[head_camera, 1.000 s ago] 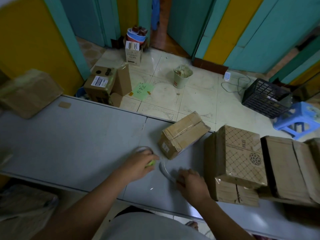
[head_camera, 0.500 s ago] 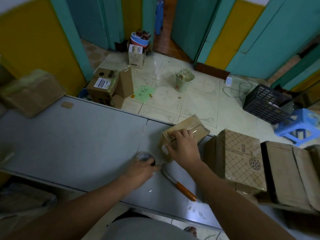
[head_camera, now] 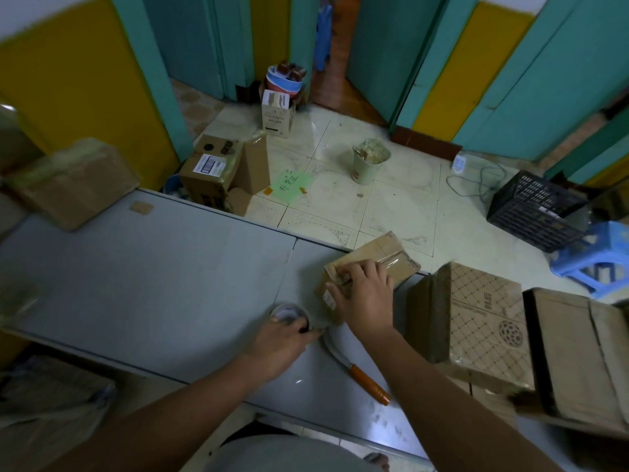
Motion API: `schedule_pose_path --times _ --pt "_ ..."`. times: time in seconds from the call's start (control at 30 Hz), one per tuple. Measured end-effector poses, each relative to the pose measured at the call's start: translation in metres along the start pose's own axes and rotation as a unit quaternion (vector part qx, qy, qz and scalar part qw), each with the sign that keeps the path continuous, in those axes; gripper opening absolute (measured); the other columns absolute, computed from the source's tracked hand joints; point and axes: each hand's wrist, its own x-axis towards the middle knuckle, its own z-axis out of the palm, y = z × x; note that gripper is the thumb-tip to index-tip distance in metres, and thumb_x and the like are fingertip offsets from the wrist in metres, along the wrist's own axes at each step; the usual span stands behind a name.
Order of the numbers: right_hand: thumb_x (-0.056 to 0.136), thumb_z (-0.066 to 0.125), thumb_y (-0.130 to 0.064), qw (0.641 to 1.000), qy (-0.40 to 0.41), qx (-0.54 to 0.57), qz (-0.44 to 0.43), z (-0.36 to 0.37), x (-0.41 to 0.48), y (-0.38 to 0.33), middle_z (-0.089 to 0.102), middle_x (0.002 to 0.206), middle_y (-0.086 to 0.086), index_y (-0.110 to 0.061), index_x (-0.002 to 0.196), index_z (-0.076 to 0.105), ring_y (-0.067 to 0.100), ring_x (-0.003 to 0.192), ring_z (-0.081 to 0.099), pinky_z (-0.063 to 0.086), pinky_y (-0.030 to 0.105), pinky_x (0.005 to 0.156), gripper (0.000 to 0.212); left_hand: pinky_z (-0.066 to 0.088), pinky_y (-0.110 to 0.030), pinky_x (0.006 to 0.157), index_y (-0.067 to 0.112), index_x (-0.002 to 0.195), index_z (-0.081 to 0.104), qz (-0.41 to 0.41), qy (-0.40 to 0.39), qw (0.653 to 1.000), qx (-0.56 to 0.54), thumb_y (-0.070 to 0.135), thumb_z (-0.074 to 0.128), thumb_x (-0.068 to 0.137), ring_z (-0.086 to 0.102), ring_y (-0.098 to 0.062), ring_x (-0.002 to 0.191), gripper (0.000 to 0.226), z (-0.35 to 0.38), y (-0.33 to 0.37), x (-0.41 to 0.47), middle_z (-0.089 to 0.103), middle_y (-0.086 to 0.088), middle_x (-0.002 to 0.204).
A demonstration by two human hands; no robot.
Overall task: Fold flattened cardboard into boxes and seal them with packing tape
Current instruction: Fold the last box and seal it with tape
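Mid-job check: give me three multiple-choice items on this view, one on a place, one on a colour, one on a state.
1. Where does the knife lie?
A. on the table
B. on the floor
C. on a stool

2. What colour is its handle?
A. blue
B. orange
C. green

3. What is the left hand doing?
A. hanging idle
B. gripping the tape
C. lifting the knife

Answers:
1. A, since blade and handle rest flat on the grey top.
2. B, since the handle shows orange.
3. B, since the fingers curl round the roll.
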Motion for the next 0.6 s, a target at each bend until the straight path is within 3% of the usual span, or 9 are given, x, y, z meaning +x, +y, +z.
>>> schedule_pose_path --times 0.17,0.23,0.3,0.37,0.43,0.5,0.6 --pt "0.096 0.064 -0.05 1.0 -0.011 -0.024 -0.007 0.001 -0.001 -0.004 0.057 0.122 0.004 -0.022 0.121 0.068 0.029 0.117 0.049 0.04 0.044 0.095 0.038 0.057 -0.023 0.056 0.037 0.11 0.085 -0.002 0.016 1.0 0.011 0.036 0.106 0.044 0.075 -0.019 0.068 0.069 0.002 0.001 0.0 0.076 0.004 0.09" --pt "0.093 0.068 -0.052 1.0 -0.006 0.006 -0.007 -0.002 -0.003 -0.002 0.056 0.123 0.004 -0.021 0.121 0.068 0.027 0.117 0.048 0.041 0.044 0.096 0.042 0.06 -0.029 0.067 0.035 0.127 0.078 -0.015 -0.005 0.999 -0.03 0.033 0.099 0.068 0.076 -0.026 0.085 0.063 0.0 -0.001 -0.002 0.076 -0.002 0.107" --pt "0.094 0.071 -0.047 0.997 0.024 0.066 -0.022 -0.007 -0.007 0.002 0.055 0.126 0.003 -0.02 0.122 0.068 0.025 0.12 0.047 0.042 0.044 0.099 0.039 0.056 -0.038 0.088 0.039 0.152 0.056 -0.05 -0.013 0.992 -0.115 0.029 0.071 0.1 0.066 -0.032 0.115 0.056 -0.001 -0.007 -0.004 0.063 -0.003 0.133" --pt "0.096 0.07 -0.041 0.991 0.061 0.11 -0.053 -0.012 -0.013 0.008 0.055 0.128 0.001 -0.02 0.122 0.068 0.023 0.122 0.047 0.041 0.045 0.102 0.033 0.05 -0.036 0.097 0.043 0.156 0.047 -0.058 0.012 0.981 -0.187 0.031 0.058 0.107 0.054 -0.025 0.128 0.052 0.0 -0.014 -0.008 0.055 0.003 0.138" --pt "0.097 0.065 -0.043 0.986 0.086 0.125 -0.071 -0.017 -0.019 0.014 0.055 0.129 -0.002 -0.022 0.121 0.068 0.021 0.123 0.047 0.041 0.046 0.102 0.032 0.047 -0.031 0.102 0.04 0.152 0.053 -0.071 0.042 0.96 -0.267 0.033 0.063 0.105 0.047 -0.018 0.134 0.049 -0.003 -0.021 -0.012 0.055 0.005 0.135" --pt "0.093 0.063 -0.054 0.986 0.089 0.135 -0.05 -0.021 -0.021 0.02 0.053 0.131 -0.005 -0.026 0.124 0.067 0.019 0.126 0.046 0.04 0.046 0.104 0.042 0.046 -0.028 0.102 0.039 0.15 0.055 -0.074 0.06 0.942 -0.321 0.033 0.067 0.103 0.046 -0.013 0.132 0.049 -0.01 -0.025 -0.014 0.056 0.006 0.13" --pt "0.077 0.072 -0.071 0.997 0.012 0.069 -0.018 -0.022 -0.02 0.024 0.045 0.144 -0.005 -0.031 0.139 0.055 0.02 0.136 0.037 0.034 0.045 0.11 0.076 0.046 -0.024 0.096 0.041 0.148 0.056 -0.094 0.075 0.923 -0.366 0.03 0.069 0.102 0.05 -0.005 0.118 0.05 -0.017 -0.029 -0.011 0.053 0.008 0.121"
